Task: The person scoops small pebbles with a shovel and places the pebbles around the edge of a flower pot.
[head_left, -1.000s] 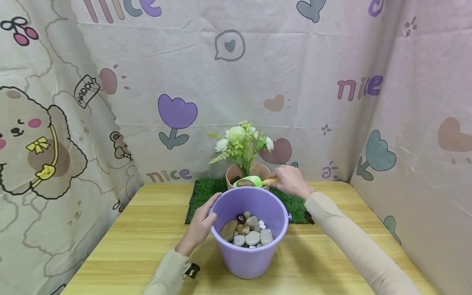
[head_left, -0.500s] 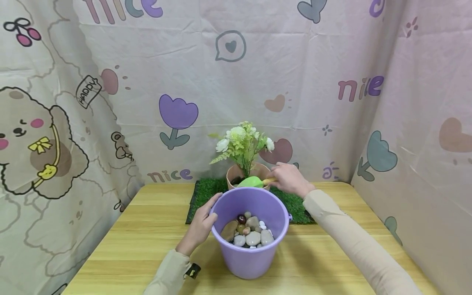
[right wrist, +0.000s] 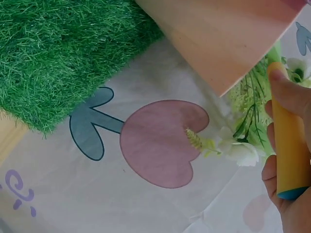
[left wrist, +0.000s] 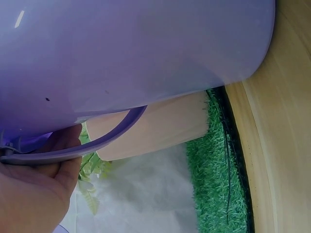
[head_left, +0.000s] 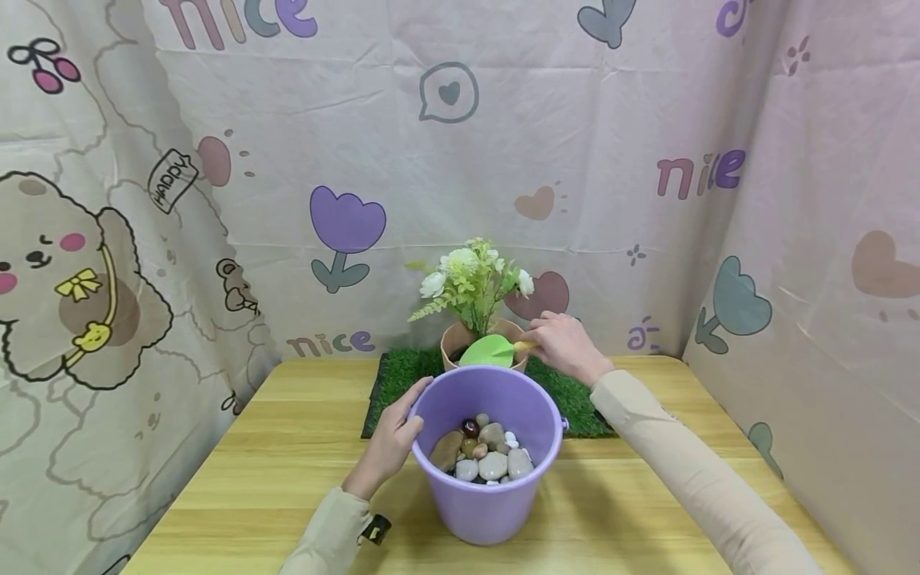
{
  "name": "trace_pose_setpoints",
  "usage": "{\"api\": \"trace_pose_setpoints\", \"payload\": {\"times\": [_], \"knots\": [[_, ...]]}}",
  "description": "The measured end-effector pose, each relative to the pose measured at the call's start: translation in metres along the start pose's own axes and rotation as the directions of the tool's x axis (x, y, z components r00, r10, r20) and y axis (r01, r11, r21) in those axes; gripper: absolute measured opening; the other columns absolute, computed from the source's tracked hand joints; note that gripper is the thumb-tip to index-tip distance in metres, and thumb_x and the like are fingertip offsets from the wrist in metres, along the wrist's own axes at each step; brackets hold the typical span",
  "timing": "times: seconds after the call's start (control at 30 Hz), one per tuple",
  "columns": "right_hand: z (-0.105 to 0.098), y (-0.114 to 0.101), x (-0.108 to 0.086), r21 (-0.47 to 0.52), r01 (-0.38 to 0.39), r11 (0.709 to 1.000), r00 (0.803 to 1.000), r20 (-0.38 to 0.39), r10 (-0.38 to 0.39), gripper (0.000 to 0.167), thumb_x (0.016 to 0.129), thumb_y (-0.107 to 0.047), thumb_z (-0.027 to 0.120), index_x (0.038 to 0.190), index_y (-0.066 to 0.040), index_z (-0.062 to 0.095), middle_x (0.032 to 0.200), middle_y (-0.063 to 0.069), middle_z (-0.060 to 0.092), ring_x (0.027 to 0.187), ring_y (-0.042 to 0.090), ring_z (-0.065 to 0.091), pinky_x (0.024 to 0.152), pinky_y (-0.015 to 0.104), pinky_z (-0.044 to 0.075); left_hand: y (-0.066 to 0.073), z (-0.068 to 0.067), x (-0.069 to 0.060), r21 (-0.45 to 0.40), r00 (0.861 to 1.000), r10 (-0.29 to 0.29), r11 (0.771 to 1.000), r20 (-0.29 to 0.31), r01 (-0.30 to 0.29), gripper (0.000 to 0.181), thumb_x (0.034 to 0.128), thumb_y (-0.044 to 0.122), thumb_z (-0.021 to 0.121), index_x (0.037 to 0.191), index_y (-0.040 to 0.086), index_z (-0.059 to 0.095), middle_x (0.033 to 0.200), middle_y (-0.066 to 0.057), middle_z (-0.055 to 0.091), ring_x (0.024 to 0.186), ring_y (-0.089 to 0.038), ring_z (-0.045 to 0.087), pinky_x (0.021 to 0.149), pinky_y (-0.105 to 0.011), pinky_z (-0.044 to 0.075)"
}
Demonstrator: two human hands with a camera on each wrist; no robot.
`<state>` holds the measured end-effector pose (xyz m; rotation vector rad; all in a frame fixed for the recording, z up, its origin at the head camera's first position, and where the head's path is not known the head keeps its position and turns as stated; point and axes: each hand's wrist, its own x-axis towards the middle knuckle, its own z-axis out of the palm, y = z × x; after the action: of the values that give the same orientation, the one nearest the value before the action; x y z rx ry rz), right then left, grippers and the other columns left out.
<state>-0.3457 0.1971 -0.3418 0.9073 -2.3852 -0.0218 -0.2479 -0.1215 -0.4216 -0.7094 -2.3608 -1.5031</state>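
The left hand (head_left: 391,435) grips the left rim of a purple bucket (head_left: 485,511); in the left wrist view its fingers (left wrist: 68,165) curl by the bucket's handle (left wrist: 112,138). Stones (head_left: 493,465) of several sizes lie inside the bucket. Behind it, the right hand (head_left: 564,343) holds a small shovel by its yellow handle (right wrist: 290,141). The green blade (head_left: 489,351) is tilted over the opening of a pink pot (head_left: 451,339) and shows its back, with no stone visible on it. White flowers (head_left: 460,263) with green leaves stand in the pot.
A dark-edged mat of artificial grass (head_left: 406,375) lies under the pot at the back of the wooden table (head_left: 287,447). A printed cloth (head_left: 446,176) hangs behind and at both sides.
The right hand has turned the shovel over above the pot, and the brown stone seen on its blade is out of sight. The left hand and bucket have stayed in place.
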Motion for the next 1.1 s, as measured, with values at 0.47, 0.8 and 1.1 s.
{"api": "trace_pose_setpoints", "payload": {"times": [0.47, 0.8, 1.1], "knots": [[-0.001, -0.002, -0.013, 0.136, -0.227, 0.964, 0.969, 0.133, 0.209, 0.024, 0.088, -0.035, 0.071, 0.107, -0.023, 0.077, 0.088, -0.007, 0.068, 0.070, 0.010, 0.058, 0.057, 0.028, 0.046, -0.001, 0.001, 0.000, 0.003, 1.000, 0.003, 1.000, -0.005, -0.003, 0.063, 0.0857, 0.003, 0.042, 0.149, 0.009, 0.043, 0.144, -0.012, 0.053, 0.123, -0.029, 0.058, 0.096, -0.037, 0.052], [-0.002, -0.007, -0.027, 0.248, -0.251, 0.936, 0.968, 0.072, 0.240, 0.023, 0.087, -0.029, 0.073, 0.106, -0.016, 0.077, 0.084, -0.004, 0.071, 0.064, 0.009, 0.056, 0.060, 0.031, 0.047, 0.001, 0.001, 0.000, -0.008, 1.000, -0.004, 1.000, -0.002, 0.004, 0.064, 0.0861, 0.001, 0.043, 0.149, 0.012, 0.042, 0.145, -0.012, 0.052, 0.124, -0.029, 0.058, 0.098, -0.041, 0.051], [-0.014, -0.010, -0.033, 0.340, -0.277, 0.899, 0.961, 0.085, 0.264, 0.020, 0.089, -0.031, 0.070, 0.101, -0.016, 0.077, 0.071, -0.008, 0.065, 0.052, 0.004, 0.047, 0.052, 0.023, 0.042, 0.001, 0.001, 0.000, -0.001, 1.000, -0.004, 1.000, -0.011, 0.004, 0.065, 0.0848, 0.002, 0.042, 0.149, 0.012, 0.043, 0.145, -0.012, 0.052, 0.122, -0.028, 0.059, 0.096, -0.036, 0.052]]}}
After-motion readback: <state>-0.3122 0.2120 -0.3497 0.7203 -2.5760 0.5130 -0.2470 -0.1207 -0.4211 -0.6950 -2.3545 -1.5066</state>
